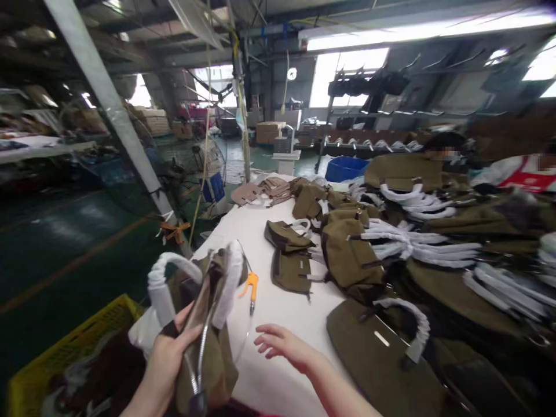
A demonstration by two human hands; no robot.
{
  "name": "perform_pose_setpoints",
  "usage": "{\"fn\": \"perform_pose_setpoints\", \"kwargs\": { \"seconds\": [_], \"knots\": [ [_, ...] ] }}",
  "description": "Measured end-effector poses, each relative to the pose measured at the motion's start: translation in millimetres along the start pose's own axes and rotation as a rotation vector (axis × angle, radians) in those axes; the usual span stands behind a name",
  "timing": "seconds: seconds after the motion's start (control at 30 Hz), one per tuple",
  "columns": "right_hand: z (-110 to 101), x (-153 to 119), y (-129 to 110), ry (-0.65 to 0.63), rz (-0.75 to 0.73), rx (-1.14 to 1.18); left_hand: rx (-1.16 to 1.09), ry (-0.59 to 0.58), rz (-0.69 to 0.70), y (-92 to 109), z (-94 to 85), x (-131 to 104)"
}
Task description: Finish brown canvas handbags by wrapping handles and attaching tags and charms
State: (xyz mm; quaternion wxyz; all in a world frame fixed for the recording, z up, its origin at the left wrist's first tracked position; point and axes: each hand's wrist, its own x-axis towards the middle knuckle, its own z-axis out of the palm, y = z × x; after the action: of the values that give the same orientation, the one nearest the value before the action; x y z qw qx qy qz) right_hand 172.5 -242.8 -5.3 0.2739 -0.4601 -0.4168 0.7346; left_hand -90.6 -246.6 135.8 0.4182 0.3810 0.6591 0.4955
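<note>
the orange plastic blow gun with a metal nozzle [252,284] lying on the white-topped work table [247,237] serves as the landmark. just left of it and nearer the wearer, the olive-brown fabric handbag with white-wrapped handles [223,353] is held up on end, tilted, its handles upward. the left hand [167,350] has it, thumb and fingers closed on the upper edge by the base of one handle; some of those fingers are hidden. a silver metal zip [202,350] runs down the near side, and the mouth looks partly parted.

the right hand [284,344] is nearer the wearer than the blow gun and a little to its right, fingers loosely spread and slightly curled, holding nothing, apart from the bag.

the step in hand appears to be one-handed handling of this bag, perhaps turning it. any two-handed hold would call for the right hand to cross leftward in front of the blow gun and close on the bag's free side, clear of the zip.

right of the blow gun lie a small olive fabric bag with a pale label [291,271] and, nearer the wearer, a larger flat olive bag with one white-wrapped handle [365,336].
</note>
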Motion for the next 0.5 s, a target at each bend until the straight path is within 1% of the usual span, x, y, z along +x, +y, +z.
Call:
{"fn": "perform_pose_setpoints", "kwargs": {
  "seconds": [0.07, 0.13, 0.17, 0.23, 0.27, 0.3, 0.33, 0.4, 0.43, 0.47, 0.5],
  "knots": [
    [2.8, -24.1, 2.5, 0.031, -0.062, 0.017, -0.066, -0.187, 0.101, 8.3, 61.9, -1.9],
    [-6.1, -44.6, 10.5, 0.154, -0.087, 0.014, -0.137, -0.350, 0.146, 18.1, 129.6, -7.6],
    [-14.3, -53.3, 16.3, 0.234, -0.072, 0.023, -0.171, -0.420, 0.163, 23.6, 163.8, -12.4],
    [-34.6, -67.9, 30.7, 0.366, 0.008, 0.063, -0.232, -0.565, 0.196, 35.4, 228.2, -26.4],
    [-44.9, -74.2, 39.2, 0.404, 0.060, 0.083, -0.241, -0.597, 0.226, 41.3, 256.5, -35.6],
    [-54.6, -80.1, 48.6, 0.432, 0.113, 0.107, -0.191, -0.633, 0.276, 46.8, 281.3, -45.8],
    [-63.1, -85.6, 58.8, 0.451, 0.155, 0.131, -0.086, -0.708, 0.368, 51.5, 302.4, -56.2],
    [-76.7, -95.5, 81.0, 0.501, 0.218, 0.195, 0.133, -0.977, 0.614, 55.5, 333.8, -74.6],
    [-81.9, -99.3, 92.4, 0.517, 0.241, 0.223, 0.208, -1.112, 0.721, 53.4, 344.3, -80.6],
    [-86.2, -102.0, 103.6, 0.517, 0.262, 0.240, 0.252, -1.241, 0.806, 47.4, 351.3, -83.6],
    [-89.8, -103.0, 114.1, 0.504, 0.278, 0.239, 0.269, -1.331, 0.856, 37.2, 354.3, -83.1]
  ]
}}
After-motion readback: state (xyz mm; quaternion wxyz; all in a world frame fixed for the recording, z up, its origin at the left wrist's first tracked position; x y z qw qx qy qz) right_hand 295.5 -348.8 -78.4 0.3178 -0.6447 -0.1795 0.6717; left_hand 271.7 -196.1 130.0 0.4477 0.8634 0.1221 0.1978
